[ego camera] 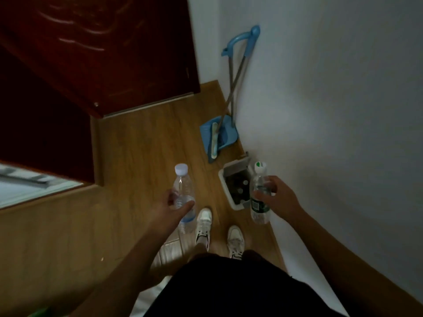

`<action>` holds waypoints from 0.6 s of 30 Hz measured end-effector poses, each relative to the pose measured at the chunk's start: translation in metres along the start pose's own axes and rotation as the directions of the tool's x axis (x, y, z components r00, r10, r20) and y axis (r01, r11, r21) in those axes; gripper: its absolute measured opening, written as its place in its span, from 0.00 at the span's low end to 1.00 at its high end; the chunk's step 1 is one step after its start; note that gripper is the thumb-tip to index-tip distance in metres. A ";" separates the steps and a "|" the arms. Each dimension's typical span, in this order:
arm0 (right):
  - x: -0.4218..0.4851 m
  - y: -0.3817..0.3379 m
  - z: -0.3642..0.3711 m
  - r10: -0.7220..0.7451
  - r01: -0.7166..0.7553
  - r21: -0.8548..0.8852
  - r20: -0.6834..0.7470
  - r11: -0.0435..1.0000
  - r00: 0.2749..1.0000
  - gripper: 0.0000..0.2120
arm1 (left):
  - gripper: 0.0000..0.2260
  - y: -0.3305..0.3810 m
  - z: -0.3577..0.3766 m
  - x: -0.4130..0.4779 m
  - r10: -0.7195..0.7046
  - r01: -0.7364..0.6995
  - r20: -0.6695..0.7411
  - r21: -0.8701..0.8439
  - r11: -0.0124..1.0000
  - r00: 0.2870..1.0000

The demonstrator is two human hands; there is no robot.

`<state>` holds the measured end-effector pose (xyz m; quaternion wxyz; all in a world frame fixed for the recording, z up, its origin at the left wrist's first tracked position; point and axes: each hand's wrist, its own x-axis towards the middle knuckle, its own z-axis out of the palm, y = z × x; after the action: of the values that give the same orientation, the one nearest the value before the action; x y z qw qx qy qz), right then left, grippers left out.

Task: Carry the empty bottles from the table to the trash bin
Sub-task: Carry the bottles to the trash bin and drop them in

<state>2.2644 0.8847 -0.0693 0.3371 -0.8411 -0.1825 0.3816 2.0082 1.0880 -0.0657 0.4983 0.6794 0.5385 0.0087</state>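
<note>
Both hands grip upright clear water bottles, left hand (170, 205) one bottle (184, 195), right hand (278, 196) another (259, 195), poised near the white trash bin (223, 179) at centre frame for dropping.

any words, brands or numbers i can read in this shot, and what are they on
Nothing here reads as words or numbers.
Green label on the right bottle, gripped by the right hand: pale print, too blurred to read.
Pale blue band on the left bottle, gripped by the left hand: no letters can be made out.
White cap of the right bottle: a green mark, shape only.
</note>
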 end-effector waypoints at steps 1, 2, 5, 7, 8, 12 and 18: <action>0.002 -0.001 0.000 0.019 -0.019 0.003 -0.020 1.000 1.000 0.23 | 0.19 0.005 0.002 0.013 0.007 -0.007 0.019 -0.001 1.000 1.000; 0.003 -0.004 0.001 0.035 -0.035 0.001 -0.032 0.999 0.999 0.23 | 0.18 0.011 0.005 0.025 0.020 -0.021 0.039 0.012 1.000 0.999; 0.012 0.003 0.007 0.116 -0.116 0.014 -0.045 0.993 0.992 0.25 | 0.19 0.017 0.016 0.058 0.069 -0.080 0.135 0.074 0.994 0.988; 0.017 0.008 0.013 0.151 -0.152 -0.007 -0.043 0.988 0.988 0.27 | 0.21 0.017 0.025 0.078 0.083 -0.105 0.194 0.105 0.989 0.977; 0.022 0.011 0.016 0.175 -0.176 -0.019 -0.038 0.984 0.984 0.29 | 0.21 0.018 0.031 0.086 0.087 -0.117 0.228 0.120 0.986 0.970; 0.041 0.033 0.036 0.248 -0.248 -0.033 -0.025 0.968 0.969 0.32 | 0.21 0.017 0.061 0.119 0.102 -0.176 0.355 0.183 0.967 0.929; 0.078 0.088 0.085 0.304 -0.304 0.009 -0.022 0.953 0.953 0.31 | 0.22 -0.028 0.119 0.164 0.067 -0.199 0.465 0.240 0.950 0.883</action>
<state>2.2537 0.9036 -0.2131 0.2788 -0.8625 -0.0462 0.4197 2.1222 1.1278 -0.2313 0.5061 0.7621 0.3556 -0.1911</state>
